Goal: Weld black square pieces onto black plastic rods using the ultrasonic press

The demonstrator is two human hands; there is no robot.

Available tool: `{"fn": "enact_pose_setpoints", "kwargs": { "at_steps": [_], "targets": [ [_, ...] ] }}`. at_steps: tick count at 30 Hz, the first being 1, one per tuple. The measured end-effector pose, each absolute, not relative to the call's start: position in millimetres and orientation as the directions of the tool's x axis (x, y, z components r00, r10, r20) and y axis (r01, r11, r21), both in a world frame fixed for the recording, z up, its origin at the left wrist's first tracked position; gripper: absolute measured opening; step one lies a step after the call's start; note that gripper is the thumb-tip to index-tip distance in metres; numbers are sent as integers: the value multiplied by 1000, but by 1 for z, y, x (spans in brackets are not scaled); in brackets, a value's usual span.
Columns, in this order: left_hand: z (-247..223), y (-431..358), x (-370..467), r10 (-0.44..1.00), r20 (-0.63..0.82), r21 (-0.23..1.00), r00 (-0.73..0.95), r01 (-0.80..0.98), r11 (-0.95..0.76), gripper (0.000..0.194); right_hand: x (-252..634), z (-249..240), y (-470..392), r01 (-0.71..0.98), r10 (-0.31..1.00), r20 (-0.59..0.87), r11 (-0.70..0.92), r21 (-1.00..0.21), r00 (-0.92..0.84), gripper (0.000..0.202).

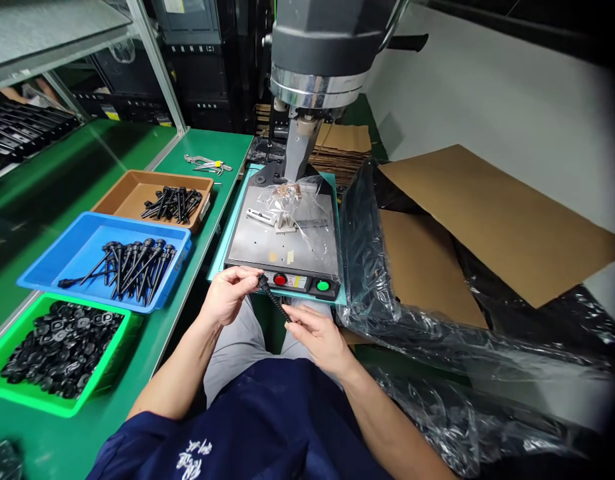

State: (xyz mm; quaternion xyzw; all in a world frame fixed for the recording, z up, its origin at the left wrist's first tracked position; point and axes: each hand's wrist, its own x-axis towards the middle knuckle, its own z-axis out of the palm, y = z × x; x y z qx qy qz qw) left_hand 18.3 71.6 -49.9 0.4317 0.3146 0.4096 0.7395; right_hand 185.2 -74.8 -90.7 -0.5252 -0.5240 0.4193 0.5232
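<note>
A black ribbed plastic rod with a knobbed head (273, 297) is held slantwise between my two hands, above my lap. My left hand (228, 293) pinches the knobbed upper end. Lower down, the fingers of my right hand (315, 331) close round the thin shaft. Just beyond the hands is the front panel of a press machine, with a red button (280, 279) and a green button (323, 285). Its metal plate (257, 248) bears a small fixture (286, 223) partly covered by clear film.
On the green bench at left stand a brown tray (132, 179) and a blue tray (52, 257) of black rods, plus a green bin (118, 360) of small black parts. Pliers (207, 162) lie farther back. The press head (320, 87) hangs overhead. Right is a plastic-lined box with cardboard (507, 220).
</note>
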Motion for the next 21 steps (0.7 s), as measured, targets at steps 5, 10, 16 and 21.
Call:
{"fn": "enact_pose_setpoints", "kwargs": {
  "at_steps": [5,10,16,21],
  "targets": [
    [-51,73,22,836,-207,836,507,-353,421,30,181,-101,-75,-463,990,-133,-140,-875,-49,43],
    [-60,72,25,797,-241,804,554,-346,484,30,180,-97,-75,-655,970,-196,-241,-716,-142,42],
    [-63,71,25,830,-125,866,544,-348,358,25,174,-111,-70,-625,981,-179,-189,-757,-80,40],
    [-62,74,32,877,-23,909,481,-354,218,29,175,-122,-46,-357,986,-135,-90,-930,102,38]
  ]
}}
